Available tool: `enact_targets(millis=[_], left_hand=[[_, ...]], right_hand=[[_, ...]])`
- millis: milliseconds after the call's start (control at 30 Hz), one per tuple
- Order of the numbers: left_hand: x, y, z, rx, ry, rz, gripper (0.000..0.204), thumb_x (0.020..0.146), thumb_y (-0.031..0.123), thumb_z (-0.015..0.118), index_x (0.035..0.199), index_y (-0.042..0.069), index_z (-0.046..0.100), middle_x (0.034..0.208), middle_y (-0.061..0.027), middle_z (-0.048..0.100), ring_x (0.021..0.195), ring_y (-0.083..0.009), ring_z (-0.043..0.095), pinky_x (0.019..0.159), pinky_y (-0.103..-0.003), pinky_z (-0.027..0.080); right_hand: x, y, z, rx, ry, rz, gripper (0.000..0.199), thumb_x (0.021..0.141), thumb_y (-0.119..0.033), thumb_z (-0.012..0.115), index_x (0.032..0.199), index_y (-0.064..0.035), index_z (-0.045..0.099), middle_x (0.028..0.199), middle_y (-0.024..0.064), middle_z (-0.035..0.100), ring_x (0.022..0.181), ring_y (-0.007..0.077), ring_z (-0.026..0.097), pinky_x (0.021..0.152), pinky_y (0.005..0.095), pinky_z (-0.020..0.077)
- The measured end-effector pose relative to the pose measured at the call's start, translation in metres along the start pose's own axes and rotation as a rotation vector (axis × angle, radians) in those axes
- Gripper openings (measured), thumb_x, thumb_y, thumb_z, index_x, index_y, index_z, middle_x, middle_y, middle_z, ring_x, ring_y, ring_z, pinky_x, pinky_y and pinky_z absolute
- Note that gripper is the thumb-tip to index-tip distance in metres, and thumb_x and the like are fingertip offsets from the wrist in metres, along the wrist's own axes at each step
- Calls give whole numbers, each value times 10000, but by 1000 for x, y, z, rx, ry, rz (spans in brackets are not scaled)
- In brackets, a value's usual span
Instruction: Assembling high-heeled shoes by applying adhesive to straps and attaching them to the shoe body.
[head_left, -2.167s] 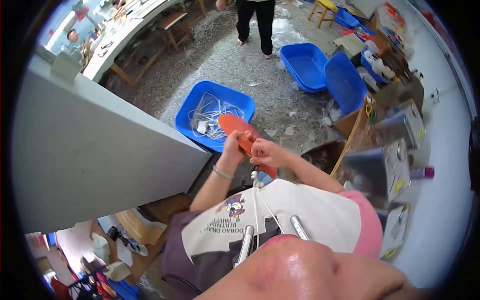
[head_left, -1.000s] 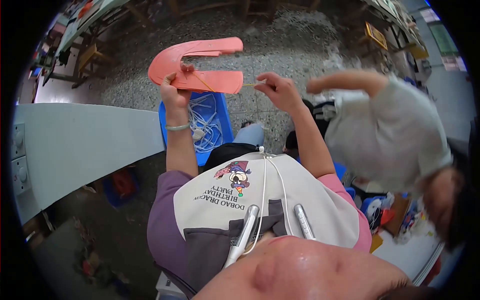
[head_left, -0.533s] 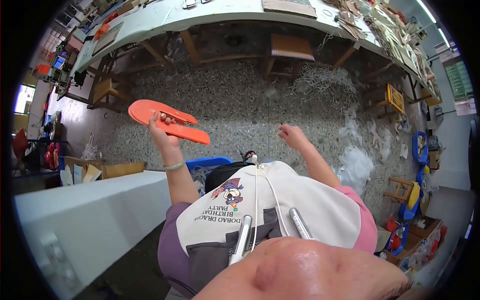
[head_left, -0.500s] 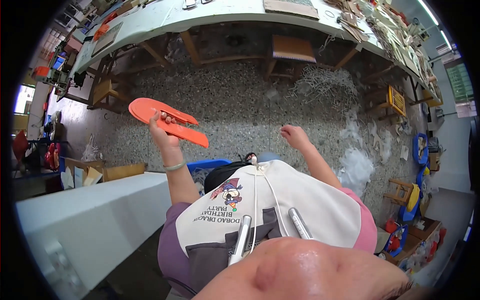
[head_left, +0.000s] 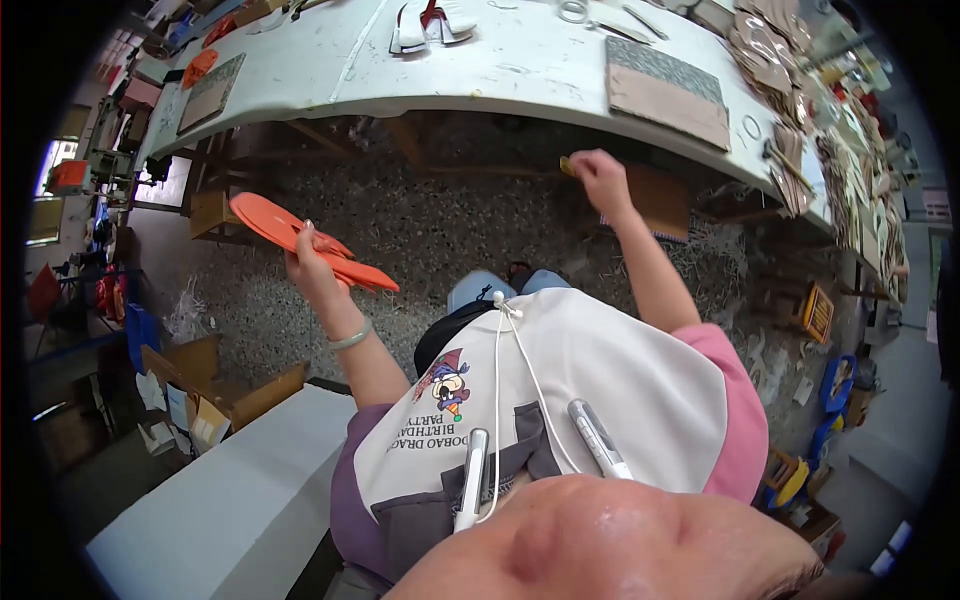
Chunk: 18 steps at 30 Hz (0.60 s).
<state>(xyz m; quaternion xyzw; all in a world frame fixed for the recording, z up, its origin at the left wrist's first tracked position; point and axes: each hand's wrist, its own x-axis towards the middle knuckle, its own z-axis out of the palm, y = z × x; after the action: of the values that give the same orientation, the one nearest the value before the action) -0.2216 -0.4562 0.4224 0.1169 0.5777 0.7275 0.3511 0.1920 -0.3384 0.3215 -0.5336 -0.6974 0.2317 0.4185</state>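
Observation:
My left hand (head_left: 318,274) grips a pair of flat orange-red sole-shaped pieces (head_left: 268,218), thumb on top, well above the speckled floor. They overlap and fan apart toward the right. My right hand (head_left: 600,180) is raised near the front edge of the long white table (head_left: 460,75). Its fingers are closed around a small yellow thing (head_left: 567,166), mostly hidden and too small to name. Below and behind that hand stands a wooden stool (head_left: 655,205).
On the table lie a grey-and-pink board (head_left: 668,95), a hammer (head_left: 790,165), a tape roll (head_left: 573,11) and white shoe parts with red trim (head_left: 432,25). Stacked pieces crowd its right end. A white surface (head_left: 230,490) and cardboard boxes (head_left: 200,405) stand at my left.
I am nearer the table, and more of its top shows. My right hand has moved up and forward, and the yellow thing now shows in it. My left hand still holds the orange-red pieces.

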Motion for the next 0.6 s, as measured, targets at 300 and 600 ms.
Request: enact_targets(millis=[300,600], left_hand=[[163,-23,126,566,170,411,309,870,190,636,1072,-39,589,864,-82,632,768,-172,554,733,-270,463],[333,-57,270,949,96,721,545,864,193,646,1326,-31,462,988,-147,633,861,-264,591,812,-324,474]], right_hand=[[248,115,76,-586,-211,-16,213,822,-241,704,940,-64,718,1058,110,661,997,317,584,858,389,475],[451,69,273,96,-440,631,284,867,-230,589,998,3,684,802,87,673,630,201,643,633,300,520]])
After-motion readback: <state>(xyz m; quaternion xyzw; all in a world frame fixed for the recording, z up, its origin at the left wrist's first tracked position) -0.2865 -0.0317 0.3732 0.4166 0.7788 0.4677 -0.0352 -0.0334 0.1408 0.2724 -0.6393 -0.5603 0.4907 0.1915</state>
